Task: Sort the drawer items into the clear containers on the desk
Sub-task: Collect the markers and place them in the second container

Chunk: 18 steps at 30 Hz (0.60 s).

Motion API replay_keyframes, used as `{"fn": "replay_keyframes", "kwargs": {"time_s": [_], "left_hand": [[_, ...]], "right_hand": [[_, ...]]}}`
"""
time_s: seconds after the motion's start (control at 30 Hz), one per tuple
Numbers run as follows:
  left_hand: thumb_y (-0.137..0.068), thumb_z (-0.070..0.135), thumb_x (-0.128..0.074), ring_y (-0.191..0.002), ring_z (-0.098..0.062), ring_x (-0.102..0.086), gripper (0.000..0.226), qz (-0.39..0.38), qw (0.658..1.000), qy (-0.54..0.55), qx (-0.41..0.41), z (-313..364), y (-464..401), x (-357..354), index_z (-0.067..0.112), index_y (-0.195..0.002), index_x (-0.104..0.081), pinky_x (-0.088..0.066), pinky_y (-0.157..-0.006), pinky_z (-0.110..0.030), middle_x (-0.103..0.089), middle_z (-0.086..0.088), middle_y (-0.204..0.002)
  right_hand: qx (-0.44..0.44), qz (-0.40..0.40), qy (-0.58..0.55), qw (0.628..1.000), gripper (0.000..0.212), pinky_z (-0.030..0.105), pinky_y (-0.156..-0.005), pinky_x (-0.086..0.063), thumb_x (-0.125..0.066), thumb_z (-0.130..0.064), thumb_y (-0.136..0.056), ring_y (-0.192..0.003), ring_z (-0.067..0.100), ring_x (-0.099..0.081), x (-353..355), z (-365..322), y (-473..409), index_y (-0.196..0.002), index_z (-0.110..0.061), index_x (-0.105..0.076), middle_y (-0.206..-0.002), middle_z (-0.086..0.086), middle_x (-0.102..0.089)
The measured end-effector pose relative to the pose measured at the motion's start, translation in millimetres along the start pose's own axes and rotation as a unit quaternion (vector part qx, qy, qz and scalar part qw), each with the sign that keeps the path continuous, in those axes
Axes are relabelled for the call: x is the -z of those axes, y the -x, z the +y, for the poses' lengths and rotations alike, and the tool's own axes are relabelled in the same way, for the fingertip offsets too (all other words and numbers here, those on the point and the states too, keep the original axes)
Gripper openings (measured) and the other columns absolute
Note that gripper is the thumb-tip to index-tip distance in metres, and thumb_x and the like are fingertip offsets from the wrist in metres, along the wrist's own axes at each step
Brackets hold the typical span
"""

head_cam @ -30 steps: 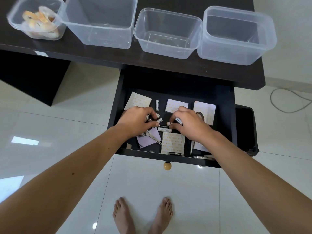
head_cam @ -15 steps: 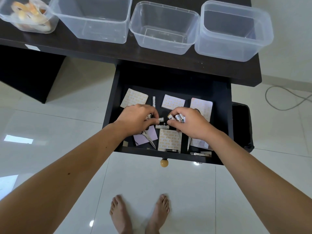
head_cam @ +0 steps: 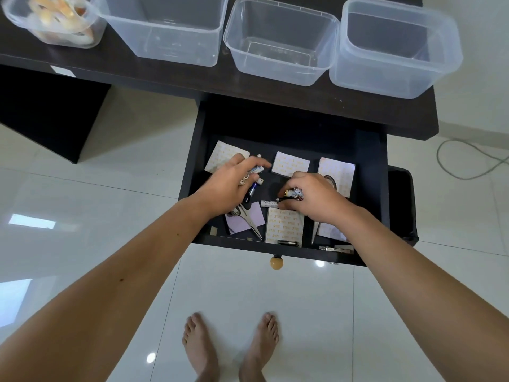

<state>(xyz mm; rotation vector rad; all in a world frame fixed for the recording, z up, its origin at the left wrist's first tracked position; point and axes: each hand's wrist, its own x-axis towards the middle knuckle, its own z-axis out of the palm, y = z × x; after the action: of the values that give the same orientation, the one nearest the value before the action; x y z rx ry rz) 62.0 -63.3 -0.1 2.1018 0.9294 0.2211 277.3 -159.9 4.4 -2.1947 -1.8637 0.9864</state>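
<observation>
Gripping batteries (head_cam: 294, 193) in right hand (head_cam: 314, 201) fingers, left hand (head_cam: 228, 186) fingers clutching more, inside drawer (head_cam: 369, 172)

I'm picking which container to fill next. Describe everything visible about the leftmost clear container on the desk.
The leftmost container is a small tub of clear plastic with rounded corners and a thick rim, lidless and upright. It stands at the left end of the row on the dark desk, partly cut off by the picture's edge and blurred. It alone holds something: pale orange-and-white rings, too blurred to identify. Its right side overlaps the neighbouring container; contact cannot be told. Neither hand touches it.
</observation>
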Motion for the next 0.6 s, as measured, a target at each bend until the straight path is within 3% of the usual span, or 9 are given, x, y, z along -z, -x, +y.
{"fn": "replay_keyframes", "kwargs": {"time_s": [0.1,0.17,0.27,0.37,0.47,0.53,0.6], "left_hand": [[-0.107,0.016,-0.05,-0.102,-0.018,-0.06,0.022,-0.001,1.0,0.026,0.013,0,0,-1,0.028,-0.125,-0.055,-0.047,-0.073,-0.013,-0.056,-0.002,-0.123],[-0.105,0.011,-0.051,-0.087,-0.016,-0.061,0.018,0.0,0.999,0.046,0.023,2,0,1,0.025,-0.116,-0.053,-0.045,-0.062,-0.011,-0.057,-0.003,-0.12],[-0.1,0.007,-0.053,-0.069,-0.015,-0.055,0.018,0.011,0.998,0.051,0.038,3,-1,2,0.025,-0.102,-0.052,-0.044,-0.053,-0.014,-0.057,-0.003,-0.11],[-0.097,0.005,-0.054,-0.081,-0.018,-0.057,0.02,0.008,0.999,0.036,0.034,3,-2,2,0.025,-0.094,-0.055,-0.045,-0.058,-0.013,-0.056,0.0,-0.105],[-0.102,0.01,-0.053,-0.086,-0.022,-0.062,0.015,-0.002,1.0,0.019,0.021,3,-2,1,0.023,-0.099,-0.06,-0.054,-0.067,-0.029,-0.06,0.001,-0.108],[-0.103,0.019,-0.058,-0.09,-0.02,-0.065,0.008,0.002,1.0,-0.002,0.019,2,-2,1,0.026,-0.105,-0.061,-0.058,-0.076,-0.039,-0.065,0.004,-0.11],[-0.101,0.031,-0.065,-0.094,-0.017,-0.068,0.01,0.008,0.999,-0.026,0.031,1,-2,2,0.031,-0.111,-0.062,-0.059,-0.08,-0.04,-0.07,0.007,-0.11]], "right_hand": [[0.007,0.004,-0.016,1.0,0.023,0.027,-0.082,-0.037,-0.083,-0.042,-0.088,-0.105,0.015,-0.058,-1,2,1,-0.102,-0.026,-0.074,-0.105,-0.012,-0.063],[-0.001,0.004,-0.019,1.0,0.02,0.026,-0.078,-0.033,-0.081,-0.042,-0.091,-0.099,0.013,-0.056,0,2,4,-0.101,-0.027,-0.071,-0.102,-0.013,-0.065],[0.0,0.012,-0.028,1.0,0.025,0.031,-0.089,-0.033,-0.077,-0.041,-0.095,-0.108,0.015,-0.06,-1,4,5,-0.115,-0.027,-0.073,-0.113,-0.009,-0.071],[0.001,0.018,-0.046,0.999,0.034,0.027,-0.092,-0.033,-0.07,-0.039,-0.1,-0.122,0.018,-0.06,1,3,6,-0.131,-0.025,-0.07,-0.13,-0.004,-0.07],[0.002,0.016,-0.041,0.999,0.027,0.021,-0.085,-0.02,-0.063,-0.038,-0.105,-0.125,0.015,-0.056,3,0,8,-0.127,-0.025,-0.07,-0.133,-0.006,-0.067],[0.004,0.019,-0.047,0.999,0.021,0.02,-0.079,-0.019,-0.062,-0.038,-0.106,-0.112,0.012,-0.058,4,-3,10,-0.121,-0.025,-0.069,-0.131,-0.007,-0.065],[-0.003,0.017,-0.056,0.998,0.015,0.025,-0.073,-0.024,-0.063,-0.037,-0.105,-0.097,0.009,-0.059,5,-6,10,-0.115,-0.027,-0.065,-0.123,-0.01,-0.064]]}}
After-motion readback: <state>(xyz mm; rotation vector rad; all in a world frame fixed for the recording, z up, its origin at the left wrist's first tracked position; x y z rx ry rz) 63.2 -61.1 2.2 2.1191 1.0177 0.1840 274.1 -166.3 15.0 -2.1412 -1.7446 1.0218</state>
